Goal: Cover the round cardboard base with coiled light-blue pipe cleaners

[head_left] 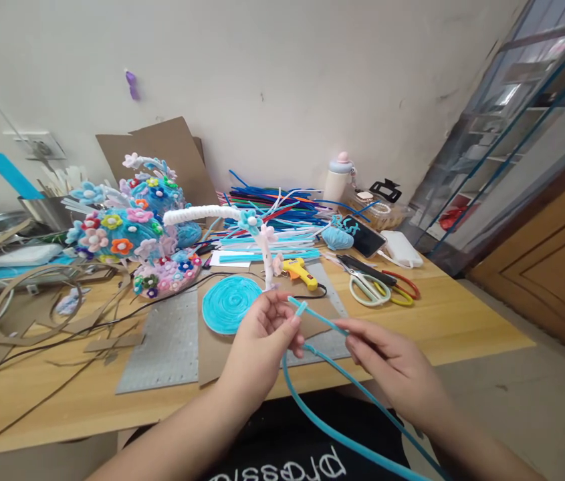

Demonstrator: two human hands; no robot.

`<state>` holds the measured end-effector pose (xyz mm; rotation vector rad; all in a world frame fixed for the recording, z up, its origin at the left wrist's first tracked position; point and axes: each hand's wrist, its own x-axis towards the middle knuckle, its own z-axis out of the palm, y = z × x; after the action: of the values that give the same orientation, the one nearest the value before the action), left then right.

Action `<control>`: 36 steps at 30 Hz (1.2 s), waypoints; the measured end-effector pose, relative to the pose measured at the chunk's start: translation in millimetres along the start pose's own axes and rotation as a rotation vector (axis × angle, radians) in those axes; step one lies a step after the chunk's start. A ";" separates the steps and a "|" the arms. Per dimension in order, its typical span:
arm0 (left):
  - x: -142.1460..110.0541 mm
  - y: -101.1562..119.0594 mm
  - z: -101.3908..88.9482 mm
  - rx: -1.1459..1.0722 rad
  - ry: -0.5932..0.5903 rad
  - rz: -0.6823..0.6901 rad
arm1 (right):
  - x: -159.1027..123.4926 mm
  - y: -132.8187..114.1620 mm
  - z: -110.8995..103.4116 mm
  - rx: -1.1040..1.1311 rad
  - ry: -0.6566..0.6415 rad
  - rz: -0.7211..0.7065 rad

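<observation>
Blue chenille (318,316) in two hands (268,329) (387,361) — one spiral disc (232,304), one glue gun (304,273).

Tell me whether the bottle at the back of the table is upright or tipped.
Upright: the white bottle stands with its pink-topped lid uppermost.

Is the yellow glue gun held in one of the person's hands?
No, the yellow glue gun lies beyond the hands, while the left hand and right hand hold blue fuzzy strip.

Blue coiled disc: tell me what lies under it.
Brown cardboard shows around the blue coiled disc, with a gray cutting mat beneath; whatever the disc covers directly is hidden.
</observation>
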<state>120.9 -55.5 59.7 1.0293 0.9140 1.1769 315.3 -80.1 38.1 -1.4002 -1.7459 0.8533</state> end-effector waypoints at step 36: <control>-4.9 0.5 3.3 0.043 -0.080 -0.054 | 19.8 -30.7 17.8 0.245 -0.084 -0.074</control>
<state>123.1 -60.7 61.4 1.0728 0.9022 1.0680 282.0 -67.4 57.6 -1.1475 -1.6794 1.0595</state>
